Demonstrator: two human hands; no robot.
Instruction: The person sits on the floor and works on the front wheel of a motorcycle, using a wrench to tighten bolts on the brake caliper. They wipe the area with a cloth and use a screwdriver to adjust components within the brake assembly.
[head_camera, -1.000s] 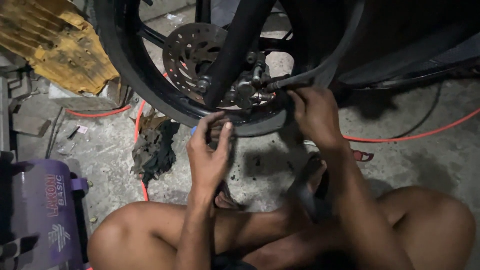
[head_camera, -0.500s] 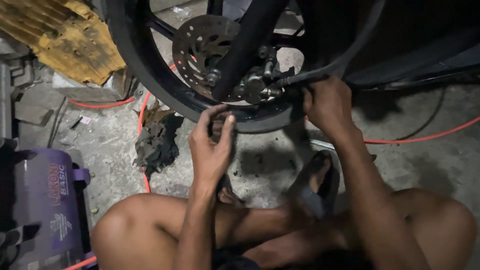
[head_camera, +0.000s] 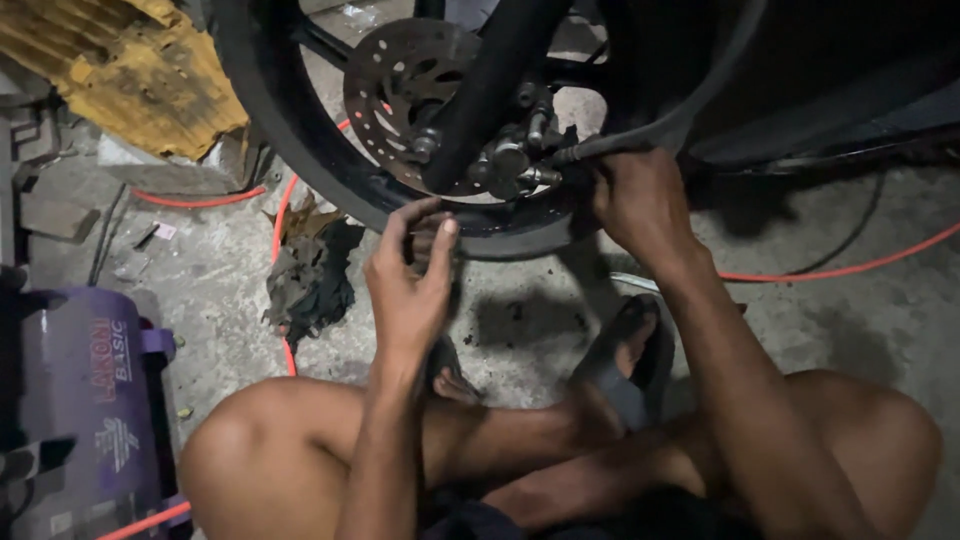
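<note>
A black motorcycle wheel (head_camera: 300, 150) stands in front of me with a drilled metal brake disc (head_camera: 395, 85) and a grimy brake caliper (head_camera: 510, 160) beside a black fork leg (head_camera: 490, 80). My right hand (head_camera: 640, 205) is closed at the caliper's right side, where a black hose (head_camera: 690, 110) joins it; whether it holds a tool is hidden. My left hand (head_camera: 410, 285) hovers below the tyre, thumb and fingers curled as if pinching something small that I cannot make out.
I sit on a concrete floor with my legs folded, a black sandal (head_camera: 625, 350) on one foot. A thin red hose (head_camera: 840, 270) runs across the floor. A dirty rag (head_camera: 310, 280) lies left of the wheel, a purple container (head_camera: 85, 400) at lower left, yellow debris (head_camera: 130, 70) upper left.
The view has shifted slightly, so the wheel sits higher and further right. Both hands stay in nearly the same place by the caliper and tyre.
</note>
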